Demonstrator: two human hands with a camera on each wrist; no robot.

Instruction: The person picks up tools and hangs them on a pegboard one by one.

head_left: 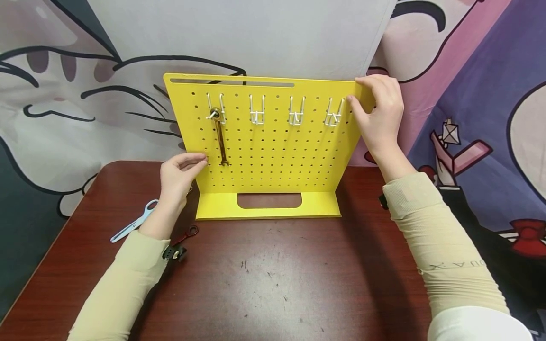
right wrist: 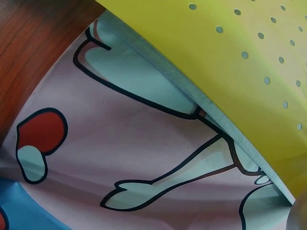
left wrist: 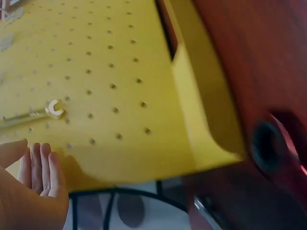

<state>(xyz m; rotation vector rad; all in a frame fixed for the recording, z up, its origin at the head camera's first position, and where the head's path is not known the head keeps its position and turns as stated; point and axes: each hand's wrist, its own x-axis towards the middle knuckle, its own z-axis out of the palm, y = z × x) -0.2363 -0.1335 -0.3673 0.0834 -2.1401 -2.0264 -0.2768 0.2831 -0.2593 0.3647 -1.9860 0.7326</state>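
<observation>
A yellow pegboard (head_left: 277, 156) stands upright on its folded foot on the table. My right hand (head_left: 384, 111) pinches its upper right edge, thumb on the front face and the other fingers at the edge. At the left edge, my left hand (head_left: 181, 175) has its fingers fairly straight beside the board; whether they touch it is unclear. A combination wrench (head_left: 220, 142) hangs by its ring end from the leftmost white hook (head_left: 215, 109), and its open end shows in the left wrist view near the left fingertips. Three more white hooks (head_left: 257, 111) carry nothing.
Light blue scissors (head_left: 134, 222) lie on the dark red table (head_left: 264, 284), left of my left forearm. A reddish wrench (head_left: 192, 231) is partly hidden behind that wrist. Cartoon-printed cloth (head_left: 106, 118) hangs behind the board.
</observation>
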